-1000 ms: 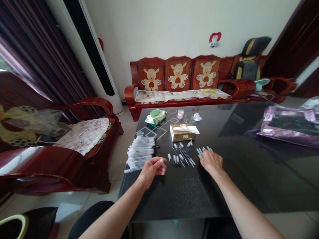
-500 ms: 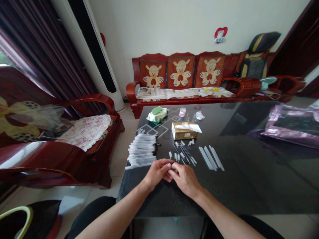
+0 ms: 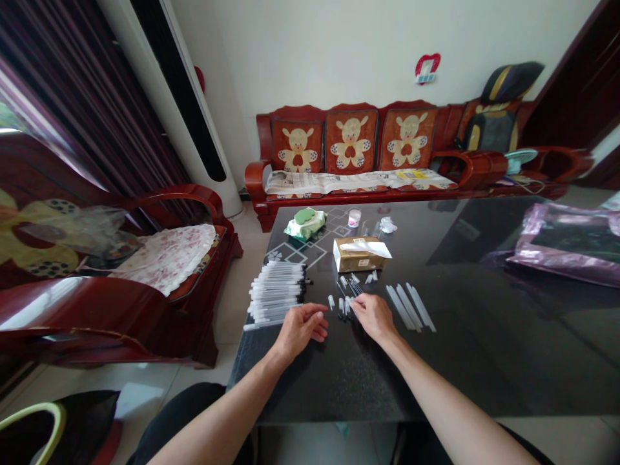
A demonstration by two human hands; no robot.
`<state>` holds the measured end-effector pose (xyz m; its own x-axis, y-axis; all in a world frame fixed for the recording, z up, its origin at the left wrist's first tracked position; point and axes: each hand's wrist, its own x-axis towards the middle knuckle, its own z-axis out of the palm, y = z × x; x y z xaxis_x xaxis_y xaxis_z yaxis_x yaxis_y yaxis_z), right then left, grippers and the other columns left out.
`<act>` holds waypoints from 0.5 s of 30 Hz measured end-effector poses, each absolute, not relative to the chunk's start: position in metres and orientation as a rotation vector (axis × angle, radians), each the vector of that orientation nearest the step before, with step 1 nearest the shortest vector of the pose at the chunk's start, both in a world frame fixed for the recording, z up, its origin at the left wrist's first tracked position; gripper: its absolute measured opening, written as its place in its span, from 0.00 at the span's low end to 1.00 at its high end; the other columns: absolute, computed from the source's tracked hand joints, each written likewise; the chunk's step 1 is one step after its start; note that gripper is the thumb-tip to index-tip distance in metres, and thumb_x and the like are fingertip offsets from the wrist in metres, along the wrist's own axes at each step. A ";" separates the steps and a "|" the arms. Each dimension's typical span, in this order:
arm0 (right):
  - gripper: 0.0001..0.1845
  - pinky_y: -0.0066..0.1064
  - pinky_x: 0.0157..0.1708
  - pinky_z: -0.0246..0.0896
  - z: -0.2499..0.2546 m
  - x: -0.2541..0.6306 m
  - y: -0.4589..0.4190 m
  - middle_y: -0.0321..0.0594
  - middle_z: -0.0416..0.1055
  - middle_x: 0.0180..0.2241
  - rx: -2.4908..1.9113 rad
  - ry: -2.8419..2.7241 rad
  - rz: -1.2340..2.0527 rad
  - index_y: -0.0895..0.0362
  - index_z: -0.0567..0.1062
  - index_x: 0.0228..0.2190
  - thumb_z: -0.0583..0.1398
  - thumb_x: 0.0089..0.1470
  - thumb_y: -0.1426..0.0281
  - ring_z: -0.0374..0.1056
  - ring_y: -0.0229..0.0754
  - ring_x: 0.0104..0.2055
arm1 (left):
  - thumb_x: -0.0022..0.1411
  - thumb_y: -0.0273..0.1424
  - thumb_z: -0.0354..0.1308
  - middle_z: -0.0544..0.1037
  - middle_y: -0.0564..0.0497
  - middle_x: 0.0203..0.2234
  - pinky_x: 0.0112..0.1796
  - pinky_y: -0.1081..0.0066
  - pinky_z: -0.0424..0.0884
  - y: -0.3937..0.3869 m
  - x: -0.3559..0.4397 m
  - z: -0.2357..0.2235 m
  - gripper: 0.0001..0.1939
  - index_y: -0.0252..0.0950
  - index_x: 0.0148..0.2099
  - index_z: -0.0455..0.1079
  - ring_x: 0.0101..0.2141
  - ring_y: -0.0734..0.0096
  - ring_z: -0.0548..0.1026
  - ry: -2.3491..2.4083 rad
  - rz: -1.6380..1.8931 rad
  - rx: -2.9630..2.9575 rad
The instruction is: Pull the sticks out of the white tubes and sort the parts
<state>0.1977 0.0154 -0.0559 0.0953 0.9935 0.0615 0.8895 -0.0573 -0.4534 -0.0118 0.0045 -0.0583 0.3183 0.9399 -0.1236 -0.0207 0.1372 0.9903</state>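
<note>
Worktop (image 3: 489, 361): clear-barrelled pens (image 3: 276, 294) rowed along left edge, left hand (image 3: 301, 328) just beside; right hand (image 3: 372, 315) reaching in at slim refills (image 3: 356, 288).

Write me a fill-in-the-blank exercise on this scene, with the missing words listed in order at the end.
1. The left hand is nearer the pens than the ____ hand is.
2. The lid on the wipes is coloured ____.
3. Against the back of the sofa behind the table lean ____ cushions with bears.
4. The tissue box stands ____ the right hand and the sofa.

Missing words: right; green; three; between.
</note>
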 end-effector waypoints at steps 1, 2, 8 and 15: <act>0.14 0.25 0.27 0.52 -0.056 0.197 0.016 0.41 0.77 0.30 -2.018 -1.851 0.361 0.55 0.78 0.30 0.54 0.55 0.64 0.72 0.39 0.33 | 0.54 0.43 0.59 0.76 0.45 0.26 0.23 0.72 0.73 0.006 -0.014 -0.057 0.24 0.28 0.45 0.70 0.23 0.70 0.75 1.018 0.916 1.237; 0.13 0.26 0.27 0.52 -0.057 0.196 0.017 0.41 0.77 0.31 -2.031 -1.859 0.336 0.54 0.78 0.31 0.54 0.55 0.65 0.72 0.39 0.34 | 0.54 0.43 0.59 0.76 0.45 0.26 0.23 0.72 0.73 0.008 -0.017 -0.055 0.24 0.28 0.45 0.71 0.22 0.70 0.75 1.040 0.939 1.263; 0.13 0.27 0.29 0.54 -0.059 0.197 0.016 0.39 0.78 0.33 -2.086 -1.972 0.169 0.49 0.76 0.39 0.54 0.55 0.67 0.72 0.41 0.36 | 0.55 0.39 0.57 0.76 0.48 0.24 0.24 0.72 0.74 0.026 -0.043 -0.040 0.20 0.29 0.45 0.72 0.22 0.71 0.75 1.170 1.123 1.375; 0.12 0.28 0.28 0.53 -0.061 0.195 0.021 0.41 0.77 0.31 -2.148 -1.997 0.130 0.51 0.76 0.36 0.54 0.56 0.64 0.72 0.43 0.35 | 0.55 0.38 0.57 0.76 0.48 0.24 0.24 0.71 0.74 0.030 -0.052 -0.033 0.19 0.29 0.44 0.72 0.22 0.70 0.75 1.237 1.177 1.400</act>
<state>0.1949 0.0215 -0.0615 0.0804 0.9939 0.0750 0.9759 -0.0632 -0.2090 -0.0517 0.0302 -0.0331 0.0463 0.9950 0.0887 0.1377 -0.0943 0.9860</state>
